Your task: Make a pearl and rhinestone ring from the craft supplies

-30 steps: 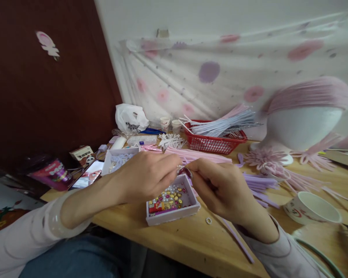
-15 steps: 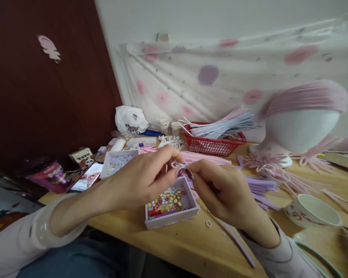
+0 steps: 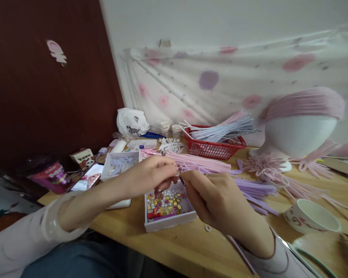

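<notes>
My left hand [image 3: 150, 175] and my right hand [image 3: 210, 197] meet fingertip to fingertip just above a small white box [image 3: 169, 222] filled with pearls and coloured gems. Both hands pinch a tiny pale bead piece [image 3: 178, 172] between them; it is too small to make out clearly. A small pearl ring [image 3: 208, 228] lies on the wooden table [image 3: 174, 247] just right of the box. My left wrist wears a pale bangle [image 3: 52, 224].
A red basket [image 3: 217, 148] of pipe cleaners stands behind, with pink [image 3: 200, 162] and lilac [image 3: 255, 191] pipe cleaners spread out. A white foam head [image 3: 300, 133] with pink strands sits at right, a cup [image 3: 313, 216] near it. A phone [image 3: 87, 179] and another white box [image 3: 120, 164] lie left.
Both hands have dropped a little toward the gem box while still pinching the tiny piece. The view has shifted slightly down and right.
</notes>
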Motion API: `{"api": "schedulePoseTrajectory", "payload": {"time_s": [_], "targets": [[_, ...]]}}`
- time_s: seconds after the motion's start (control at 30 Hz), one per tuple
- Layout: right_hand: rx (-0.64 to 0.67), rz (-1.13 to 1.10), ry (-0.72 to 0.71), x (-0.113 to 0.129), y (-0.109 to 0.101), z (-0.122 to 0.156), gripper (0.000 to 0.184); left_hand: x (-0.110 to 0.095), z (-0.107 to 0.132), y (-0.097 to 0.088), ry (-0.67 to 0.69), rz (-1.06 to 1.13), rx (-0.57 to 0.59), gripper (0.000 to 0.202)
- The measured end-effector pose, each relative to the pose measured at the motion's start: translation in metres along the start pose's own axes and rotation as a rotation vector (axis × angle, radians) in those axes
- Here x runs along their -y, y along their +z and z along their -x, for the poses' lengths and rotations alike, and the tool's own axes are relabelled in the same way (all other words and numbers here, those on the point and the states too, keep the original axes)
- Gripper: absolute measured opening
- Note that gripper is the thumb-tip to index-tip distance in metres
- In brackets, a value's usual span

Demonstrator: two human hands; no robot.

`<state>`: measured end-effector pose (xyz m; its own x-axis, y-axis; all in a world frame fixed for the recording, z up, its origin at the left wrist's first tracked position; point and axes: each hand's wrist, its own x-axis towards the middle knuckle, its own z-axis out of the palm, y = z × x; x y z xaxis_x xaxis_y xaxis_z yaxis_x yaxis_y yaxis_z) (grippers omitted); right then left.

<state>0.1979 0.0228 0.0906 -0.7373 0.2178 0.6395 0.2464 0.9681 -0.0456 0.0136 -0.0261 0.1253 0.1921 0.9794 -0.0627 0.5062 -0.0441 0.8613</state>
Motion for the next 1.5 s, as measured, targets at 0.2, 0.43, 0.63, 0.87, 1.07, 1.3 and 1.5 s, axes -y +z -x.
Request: {"api": "schedulePoseTrajectory", "payload": {"time_s": [0.2, 0.43, 0.63, 0.87, 1.07, 1.3, 1.5], "targets": [[0.069, -0.355, 0.189, -0.006, -0.002, -0.004, 0.016, 0.013, 0.005, 0.002, 0.549, -0.823, -0.277, 0.026], [0.069, -0.139, 0.075, -0.006, 0.004, 0.000, 0.018, 0.009, 0.000, 0.012, 0.084, -0.126, -0.070, 0.030], [0.040, 0.066, -0.040, -0.005, 0.006, 0.001, 0.021, 0.007, 0.000, 0.004, -0.156, 0.344, 0.143, 0.035], [-0.014, -0.005, 0.010, -0.012, -0.002, 0.001, 0.021, 0.016, 0.015, 0.007, 0.432, -0.688, -0.349, 0.021], [-0.054, -0.015, -0.045, -0.005, -0.008, 0.003, 0.023, 0.027, 0.012, 0.011, 0.717, -0.914, -0.438, 0.023], [-0.081, 0.065, -0.108, 0.001, -0.009, 0.001, 0.022, 0.008, 0.019, 0.013, 0.502, -0.668, -0.360, 0.029], [-0.120, 0.241, -0.234, 0.002, -0.004, 0.001, 0.027, -0.005, 0.014, 0.012, -0.183, 0.637, 0.211, 0.026]]}}
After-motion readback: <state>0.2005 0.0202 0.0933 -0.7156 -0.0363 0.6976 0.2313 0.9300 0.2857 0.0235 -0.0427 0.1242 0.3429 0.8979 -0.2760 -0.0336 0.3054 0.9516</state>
